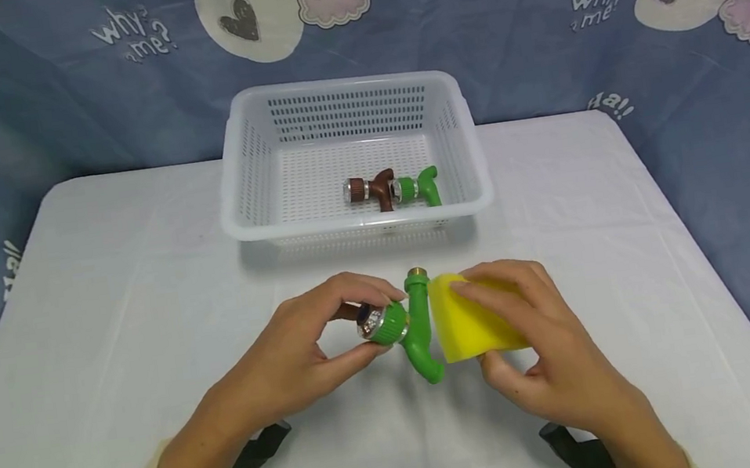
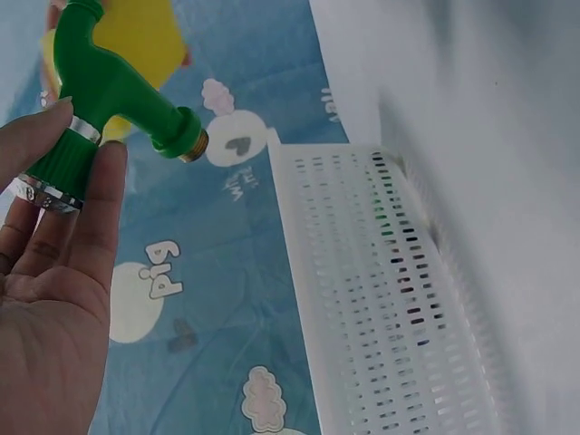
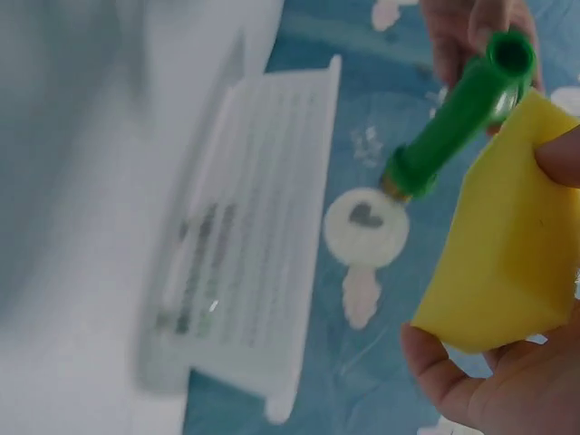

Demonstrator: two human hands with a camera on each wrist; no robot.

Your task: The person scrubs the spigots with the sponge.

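A green faucet point(image 1: 419, 331) with a brass threaded end and a chrome-trimmed knob is held up over the white table. My left hand point(image 1: 303, 338) grips it by the ribbed knob, thumb on one side and fingers on the other. Close by on the right, my right hand point(image 1: 545, 338) pinches a yellow sponge point(image 1: 475, 320), bent a little between thumb and fingers. The sponge's left edge is beside the faucet's body; whether they touch I cannot tell. In the left wrist view the faucet point(image 2: 100, 82) partly covers the sponge point(image 2: 149, 41).
Behind the hands stands a white perforated basket point(image 1: 359, 222) on the table point(image 1: 141, 296). Inside, at its right front, lie a brown faucet point(image 1: 379, 186) and another green faucet point(image 1: 427, 186). A blue patterned cloth point(image 1: 497, 28) hangs around the table.
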